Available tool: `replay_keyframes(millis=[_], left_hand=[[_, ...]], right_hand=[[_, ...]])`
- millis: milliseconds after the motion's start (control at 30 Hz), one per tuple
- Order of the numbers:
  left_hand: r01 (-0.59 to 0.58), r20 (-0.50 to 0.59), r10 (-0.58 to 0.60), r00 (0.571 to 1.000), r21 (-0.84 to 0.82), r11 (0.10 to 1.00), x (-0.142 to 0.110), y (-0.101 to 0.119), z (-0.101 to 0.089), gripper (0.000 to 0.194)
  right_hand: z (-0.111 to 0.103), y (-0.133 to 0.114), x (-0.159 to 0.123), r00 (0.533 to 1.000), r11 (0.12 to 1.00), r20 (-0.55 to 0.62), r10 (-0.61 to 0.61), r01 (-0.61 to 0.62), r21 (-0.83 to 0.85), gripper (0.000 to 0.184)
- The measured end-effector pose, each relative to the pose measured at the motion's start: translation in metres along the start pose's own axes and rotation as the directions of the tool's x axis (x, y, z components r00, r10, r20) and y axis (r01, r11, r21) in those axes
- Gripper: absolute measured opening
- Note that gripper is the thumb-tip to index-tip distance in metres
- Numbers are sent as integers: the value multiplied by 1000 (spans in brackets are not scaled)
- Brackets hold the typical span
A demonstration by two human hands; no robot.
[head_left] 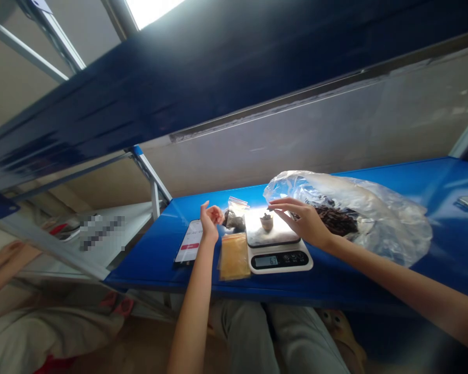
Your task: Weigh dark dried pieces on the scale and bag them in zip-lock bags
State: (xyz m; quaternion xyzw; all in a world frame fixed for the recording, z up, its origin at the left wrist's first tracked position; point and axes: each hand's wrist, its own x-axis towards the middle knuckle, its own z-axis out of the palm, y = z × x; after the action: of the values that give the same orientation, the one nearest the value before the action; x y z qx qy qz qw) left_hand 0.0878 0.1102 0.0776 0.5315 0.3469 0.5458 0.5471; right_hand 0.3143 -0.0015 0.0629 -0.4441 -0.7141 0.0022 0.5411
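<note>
Glare whitens the scale [284,236] (mostly its back); lower corners look dim.

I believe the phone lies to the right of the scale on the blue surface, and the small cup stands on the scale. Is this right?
Not entirely: the phone lies to the left of the scale on the blue surface, as the head view shows. The small cup does stand on the scale.

Bare forearms [197,304], grey trousers [245,332]

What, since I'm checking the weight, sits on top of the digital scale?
A small cup holding dark pieces; its lower contents and the platform beneath it are covered.
</note>
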Motion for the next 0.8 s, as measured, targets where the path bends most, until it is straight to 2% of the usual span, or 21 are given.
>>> replay_keyframes(millis=[300, 467, 800], left_hand=[[7, 123, -1, 992, -49, 999, -5, 2, 6, 53], [6, 150, -1, 989, -29, 1000, -9, 9, 10, 57], [11, 155, -2, 988, -54, 998, -13, 10, 14, 55]], right_hand=[[2, 5, -3, 997, 995, 36, -69, 71, -63, 22], [5, 6, -4, 992, 992, 75, -99, 105, -77, 24], [-5, 0, -4, 949, 967, 271, -159, 205, -151, 33]])
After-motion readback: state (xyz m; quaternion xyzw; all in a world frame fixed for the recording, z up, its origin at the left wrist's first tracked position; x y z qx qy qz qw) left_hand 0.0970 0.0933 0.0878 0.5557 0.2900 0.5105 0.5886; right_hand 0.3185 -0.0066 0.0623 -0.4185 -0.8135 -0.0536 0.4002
